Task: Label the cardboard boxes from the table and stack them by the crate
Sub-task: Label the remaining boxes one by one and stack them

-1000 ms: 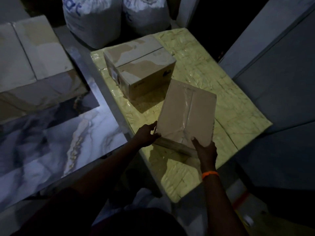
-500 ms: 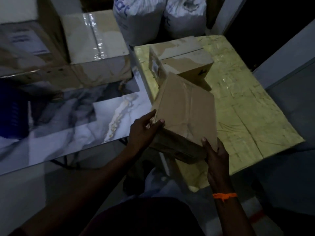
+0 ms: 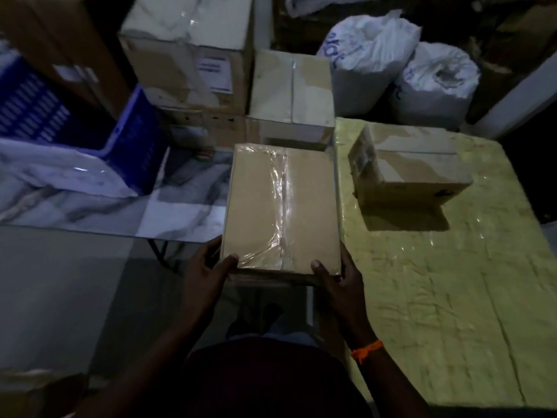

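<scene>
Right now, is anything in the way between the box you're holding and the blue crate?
Nothing visible is. The left hand and right hand grip the taped brown cardboard box, and the marble-patterned tabletop between it and the blue plastic crate looks bare. Only a small dim thing sits at its far edge.

Left grip (image 3: 208, 268) and right grip (image 3: 342, 274) hold the taped cardboard box (image 3: 280, 206) by its near corners, thumbs on top. A second box (image 3: 413, 164) rests on the yellow surface (image 3: 452, 297). The blue crate (image 3: 135, 137) stands on the marble surface (image 3: 180, 218) at left.
</scene>
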`<state>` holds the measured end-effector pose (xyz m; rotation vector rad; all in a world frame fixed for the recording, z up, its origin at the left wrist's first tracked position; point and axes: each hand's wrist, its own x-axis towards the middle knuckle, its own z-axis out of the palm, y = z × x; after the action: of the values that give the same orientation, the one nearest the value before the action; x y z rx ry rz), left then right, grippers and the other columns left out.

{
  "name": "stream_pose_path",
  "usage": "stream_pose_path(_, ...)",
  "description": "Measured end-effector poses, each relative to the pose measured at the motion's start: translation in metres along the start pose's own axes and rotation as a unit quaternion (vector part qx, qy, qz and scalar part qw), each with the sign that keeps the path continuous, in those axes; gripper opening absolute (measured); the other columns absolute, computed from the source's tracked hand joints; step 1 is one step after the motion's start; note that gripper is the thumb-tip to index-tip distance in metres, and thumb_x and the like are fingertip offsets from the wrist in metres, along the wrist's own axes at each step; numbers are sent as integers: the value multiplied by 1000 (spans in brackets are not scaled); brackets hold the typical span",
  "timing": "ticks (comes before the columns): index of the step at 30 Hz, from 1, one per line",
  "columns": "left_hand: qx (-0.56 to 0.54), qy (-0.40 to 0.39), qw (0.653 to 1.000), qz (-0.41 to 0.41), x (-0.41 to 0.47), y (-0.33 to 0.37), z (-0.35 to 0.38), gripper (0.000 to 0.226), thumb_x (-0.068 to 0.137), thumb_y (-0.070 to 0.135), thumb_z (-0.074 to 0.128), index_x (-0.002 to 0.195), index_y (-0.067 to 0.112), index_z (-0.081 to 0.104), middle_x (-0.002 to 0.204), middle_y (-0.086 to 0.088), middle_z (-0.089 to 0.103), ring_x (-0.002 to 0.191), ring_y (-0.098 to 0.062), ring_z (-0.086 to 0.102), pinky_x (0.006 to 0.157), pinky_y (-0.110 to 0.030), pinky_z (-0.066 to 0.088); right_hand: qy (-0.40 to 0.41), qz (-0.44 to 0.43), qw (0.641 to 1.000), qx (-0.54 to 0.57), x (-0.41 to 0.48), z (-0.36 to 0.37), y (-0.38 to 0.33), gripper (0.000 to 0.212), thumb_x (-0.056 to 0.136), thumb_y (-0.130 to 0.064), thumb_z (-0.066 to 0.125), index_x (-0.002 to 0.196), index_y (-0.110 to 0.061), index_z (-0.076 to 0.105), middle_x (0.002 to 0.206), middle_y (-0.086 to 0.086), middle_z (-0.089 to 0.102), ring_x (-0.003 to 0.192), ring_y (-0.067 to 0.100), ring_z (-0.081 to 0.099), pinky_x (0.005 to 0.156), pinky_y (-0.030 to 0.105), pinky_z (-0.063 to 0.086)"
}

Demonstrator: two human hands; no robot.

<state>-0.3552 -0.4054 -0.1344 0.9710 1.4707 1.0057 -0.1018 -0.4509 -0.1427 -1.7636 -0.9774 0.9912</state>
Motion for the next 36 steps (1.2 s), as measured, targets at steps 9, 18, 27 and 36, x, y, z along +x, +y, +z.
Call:
stream_pose_path(9,48,78,996,-1,10,-6,13,46,87,23,79,129,16,62,128,2,67,121,-15,62,88,-32,58,-66,-22,997,-20,48,-4,-8,64,89,-29,80,144,-34,49,131,-15,62,112,-12,60,91,17,56)
stream_pose_path(18,36,120,992,-19,18,1,23,27,93,17,73,118,10,68,106,-1,73,92,0,69,68,-12,54,-86,-10,996,-14,84,-17,2,53,88,-34,81,135,-37,56,127,-18,64,113,-4,62,82,19,58)
stream_pose_path(27,96,144,985,-7,58,32,24,36,98,24,67,132,18,62,117,-4,70,104,-22,68,72,-22,53,-85,-26,995,-50,149,-10,-27,67,87,-32,82,146,-23,52,141,-1,59,124,18,59,101,43,54)
stream_pose_path(36,147,-1,988,-40,116,57,34,46,95,25,70,137,16,55,122,-2,65,115,-24,63,80,-28,52,-117,-2,992,-39,182,26,-50,66,83,-47,82,139,-25,57,118,-7,71,108,14,68,98,49,57)
